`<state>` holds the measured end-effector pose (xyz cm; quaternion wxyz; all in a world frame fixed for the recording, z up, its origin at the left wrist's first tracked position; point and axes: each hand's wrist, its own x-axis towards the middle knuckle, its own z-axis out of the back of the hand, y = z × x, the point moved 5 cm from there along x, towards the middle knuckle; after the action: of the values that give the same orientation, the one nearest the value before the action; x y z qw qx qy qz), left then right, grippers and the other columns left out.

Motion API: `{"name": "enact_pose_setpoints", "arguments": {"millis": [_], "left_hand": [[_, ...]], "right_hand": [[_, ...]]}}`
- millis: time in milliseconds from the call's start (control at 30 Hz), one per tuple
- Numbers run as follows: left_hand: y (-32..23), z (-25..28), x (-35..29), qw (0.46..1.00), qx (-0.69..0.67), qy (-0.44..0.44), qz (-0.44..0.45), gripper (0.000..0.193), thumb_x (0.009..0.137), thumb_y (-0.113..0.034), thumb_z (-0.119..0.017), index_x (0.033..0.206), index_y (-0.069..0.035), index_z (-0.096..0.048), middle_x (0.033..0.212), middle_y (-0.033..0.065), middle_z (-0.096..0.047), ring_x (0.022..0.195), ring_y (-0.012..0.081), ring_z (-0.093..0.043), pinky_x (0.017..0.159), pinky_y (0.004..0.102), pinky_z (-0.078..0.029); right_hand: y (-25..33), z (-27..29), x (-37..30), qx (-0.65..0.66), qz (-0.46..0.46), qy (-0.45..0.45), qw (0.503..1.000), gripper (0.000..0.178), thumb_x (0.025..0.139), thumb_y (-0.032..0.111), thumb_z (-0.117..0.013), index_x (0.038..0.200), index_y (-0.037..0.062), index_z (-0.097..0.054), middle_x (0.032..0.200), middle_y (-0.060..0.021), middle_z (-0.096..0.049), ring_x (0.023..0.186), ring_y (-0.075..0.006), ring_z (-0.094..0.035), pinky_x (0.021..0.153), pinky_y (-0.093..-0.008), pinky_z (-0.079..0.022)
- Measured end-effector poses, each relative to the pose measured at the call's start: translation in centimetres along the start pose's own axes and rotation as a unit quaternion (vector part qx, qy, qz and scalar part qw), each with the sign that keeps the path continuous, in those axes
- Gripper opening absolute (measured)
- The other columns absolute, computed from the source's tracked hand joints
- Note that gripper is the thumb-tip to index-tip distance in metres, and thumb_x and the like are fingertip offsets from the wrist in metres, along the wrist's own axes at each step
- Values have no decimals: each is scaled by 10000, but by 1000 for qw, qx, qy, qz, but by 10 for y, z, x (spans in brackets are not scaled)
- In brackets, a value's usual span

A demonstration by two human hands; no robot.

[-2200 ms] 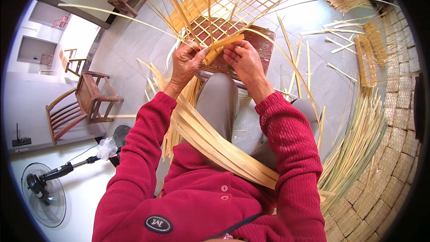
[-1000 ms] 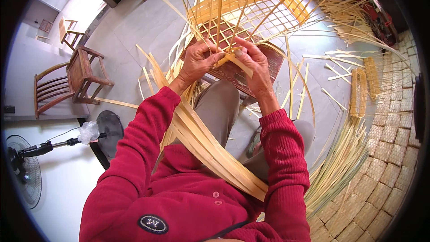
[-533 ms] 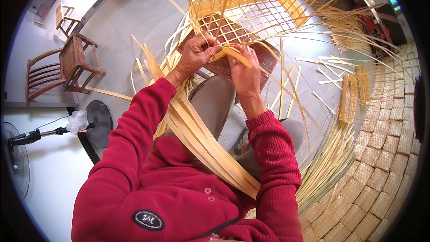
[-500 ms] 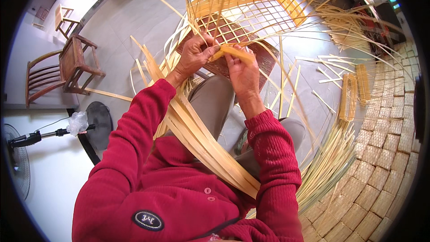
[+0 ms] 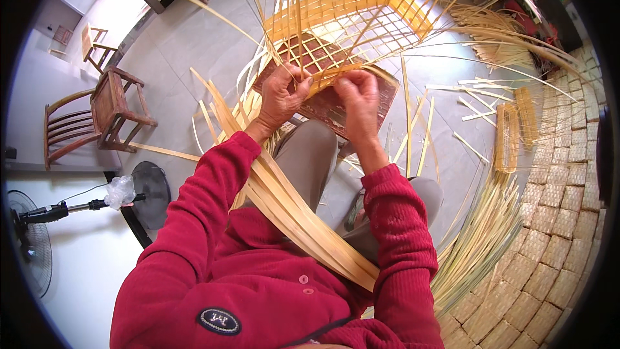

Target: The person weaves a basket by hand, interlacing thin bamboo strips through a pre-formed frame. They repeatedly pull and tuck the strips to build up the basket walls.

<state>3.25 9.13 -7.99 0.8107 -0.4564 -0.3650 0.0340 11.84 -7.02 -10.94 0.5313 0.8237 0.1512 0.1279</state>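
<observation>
A half-woven bamboo basket (image 5: 330,16) rests on a low reddish-brown wooden stool (image 5: 339,114), its open-lattice bottom showing and long loose strips standing up from its sides. My left hand (image 5: 283,95) is closed on the near side of the basket, thumb and fingers pinching the woven band at its left corner. Just to the right, my right hand (image 5: 360,100) is closed in a pinch at the same band, its fingertips together on a bamboo strip. The fingertips hide the exact spot they grip. Across my lap lies a bundle of wide pale bamboo strips (image 5: 294,213).
On the right are small narrow woven baskets (image 5: 507,139), a bundle of thin greenish strips (image 5: 481,245) and stacked woven blocks (image 5: 555,220). Cut strips (image 5: 478,100) lie scattered on the floor. To the left stand a wooden chair (image 5: 106,106) and a fan (image 5: 32,239).
My right hand has turned so its back shows, and its fingers have moved into a pinch at the band. The left hand keeps its hold. The whole view has shifted slightly.
</observation>
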Motion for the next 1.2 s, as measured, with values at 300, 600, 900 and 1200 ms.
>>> {"name": "enact_pose_setpoints", "arguments": {"millis": [300,600,900,1200], "left_hand": [[-1,1,-2,999,16,-15,-27,125,826,-17,-770,875,-71,-668,778,31,-618,630,137,-577,560,291,-455],[0,3,1,996,22,8,-82,117,812,-5,-757,835,-52,-652,738,45,-569,632,171,-544,581,314,-436],[17,16,7,980,-91,147,94,118,883,-90,-731,824,-39,-643,782,30,-625,679,121,-616,623,293,-500],[12,71,-19,974,-168,-65,134,328,884,-45,-777,1177,-59,-632,1075,11,-600,859,79,-592,751,264,-534]], "right_hand": [[27,5,27,-94,28,-89,991,220,986,214,-702,950,28,-590,917,-19,-602,791,-106,-606,711,-259,-542],[70,-5,25,-513,328,-28,793,77,979,121,-613,974,59,-659,873,-149,-685,791,-363,-676,675,-422,-531],[93,-13,25,-556,274,120,775,106,974,184,-613,977,113,-692,940,-124,-708,867,-354,-694,716,-432,-537],[86,-38,-27,-594,223,156,757,90,949,160,-646,1004,114,-700,944,-127,-729,870,-365,-702,746,-444,-562]]}}
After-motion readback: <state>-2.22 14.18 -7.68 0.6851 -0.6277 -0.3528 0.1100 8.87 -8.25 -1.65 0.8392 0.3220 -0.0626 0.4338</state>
